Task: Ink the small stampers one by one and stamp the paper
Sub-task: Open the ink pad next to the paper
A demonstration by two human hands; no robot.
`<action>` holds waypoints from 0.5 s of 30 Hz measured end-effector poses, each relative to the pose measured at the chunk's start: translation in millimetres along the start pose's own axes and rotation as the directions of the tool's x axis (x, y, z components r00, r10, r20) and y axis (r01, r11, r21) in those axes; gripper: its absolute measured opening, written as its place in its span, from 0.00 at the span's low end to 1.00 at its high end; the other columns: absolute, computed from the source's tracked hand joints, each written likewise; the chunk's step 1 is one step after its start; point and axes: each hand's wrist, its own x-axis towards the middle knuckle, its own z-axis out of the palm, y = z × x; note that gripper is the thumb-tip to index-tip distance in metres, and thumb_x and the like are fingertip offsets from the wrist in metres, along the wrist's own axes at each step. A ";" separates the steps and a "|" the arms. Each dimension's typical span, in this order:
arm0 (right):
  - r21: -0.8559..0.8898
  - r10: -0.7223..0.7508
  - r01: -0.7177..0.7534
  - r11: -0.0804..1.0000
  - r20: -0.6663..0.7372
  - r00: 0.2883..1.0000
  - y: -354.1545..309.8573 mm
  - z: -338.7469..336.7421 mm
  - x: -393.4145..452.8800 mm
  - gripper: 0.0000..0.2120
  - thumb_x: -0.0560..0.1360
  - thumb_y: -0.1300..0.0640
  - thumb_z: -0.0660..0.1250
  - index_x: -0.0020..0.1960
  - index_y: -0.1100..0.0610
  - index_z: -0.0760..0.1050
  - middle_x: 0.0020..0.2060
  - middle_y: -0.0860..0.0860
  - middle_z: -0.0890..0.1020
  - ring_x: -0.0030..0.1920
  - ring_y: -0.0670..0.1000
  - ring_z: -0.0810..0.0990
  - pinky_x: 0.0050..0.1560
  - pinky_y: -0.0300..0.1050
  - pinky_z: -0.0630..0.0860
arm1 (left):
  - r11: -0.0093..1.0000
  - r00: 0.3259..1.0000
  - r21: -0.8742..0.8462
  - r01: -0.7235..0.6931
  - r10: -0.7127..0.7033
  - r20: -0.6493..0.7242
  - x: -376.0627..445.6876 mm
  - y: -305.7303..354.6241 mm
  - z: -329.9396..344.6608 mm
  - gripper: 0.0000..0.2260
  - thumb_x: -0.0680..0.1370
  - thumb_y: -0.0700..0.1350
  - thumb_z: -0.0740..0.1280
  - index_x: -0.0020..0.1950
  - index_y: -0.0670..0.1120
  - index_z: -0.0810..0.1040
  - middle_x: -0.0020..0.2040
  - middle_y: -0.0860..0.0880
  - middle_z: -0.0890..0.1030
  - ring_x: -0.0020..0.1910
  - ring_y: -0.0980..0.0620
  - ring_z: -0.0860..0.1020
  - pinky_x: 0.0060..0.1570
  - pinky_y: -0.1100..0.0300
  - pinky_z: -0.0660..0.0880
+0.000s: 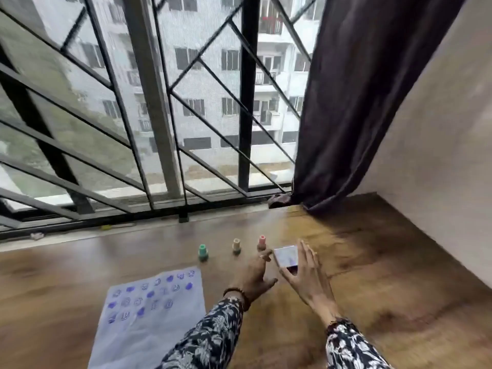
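A white paper sheet (149,315) lies on the wooden floor at lower left, its upper half covered with several blue stamp marks. Beyond it three small stampers stand upright in a row: green (203,252), beige (236,246) and pink (261,242). Just right of the pink one is the small ink pad (286,256), white on top with a dark base, slightly tilted. My right hand (306,278) grips it, thumb at its near edge and fingers along its right side. My left hand (253,275) holds nothing; its fingers are apart and reach toward the pad's left corner.
The wooden floor (372,275) runs right to a pale wall (439,155). A black window grille (159,129) and its sill close off the far side, with a dark curtain (359,102) hanging at the right. Small scraps lie along the sill at left.
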 end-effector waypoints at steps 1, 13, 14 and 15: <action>0.031 0.059 -0.059 0.998 0.026 0.998 7.5 3.0 0.9 0.40 0.73 0.43 0.64 0.74 0.61 0.50 0.74 0.57 0.60 0.73 0.54 0.60 0.72 0.47 0.56 | 0.998 1.000 -0.058 0.018 -0.018 0.009 5.0 0.2 5.8 0.31 0.72 0.44 0.68 0.71 0.44 0.57 0.72 0.41 0.64 0.70 0.47 0.65 0.66 0.61 0.60; 0.349 0.305 -0.292 0.890 0.017 0.952 36.8 39.1 20.4 0.45 0.64 0.49 0.76 0.71 0.66 0.58 0.67 0.65 0.70 0.65 0.63 0.67 0.66 0.49 0.58 | 0.987 0.992 -0.116 0.108 -0.115 -0.055 57.7 -18.5 34.0 0.39 0.66 0.48 0.75 0.70 0.42 0.57 0.70 0.39 0.67 0.69 0.42 0.66 0.66 0.55 0.63; 0.360 0.314 -0.293 0.885 0.001 0.949 36.3 40.4 21.0 0.44 0.64 0.50 0.76 0.71 0.66 0.59 0.65 0.65 0.71 0.64 0.63 0.68 0.65 0.50 0.60 | 0.988 0.991 -0.125 0.096 -0.106 -0.077 56.3 -20.9 35.6 0.39 0.65 0.48 0.75 0.70 0.41 0.59 0.69 0.39 0.68 0.69 0.42 0.66 0.66 0.56 0.63; 0.371 0.321 -0.296 0.880 -0.006 0.947 35.3 41.2 20.4 0.44 0.64 0.50 0.76 0.71 0.66 0.59 0.65 0.65 0.71 0.64 0.63 0.68 0.65 0.50 0.60 | 0.986 0.990 -0.141 0.085 -0.099 -0.098 53.8 -23.0 37.5 0.40 0.65 0.48 0.76 0.69 0.41 0.59 0.69 0.39 0.68 0.69 0.42 0.66 0.66 0.56 0.63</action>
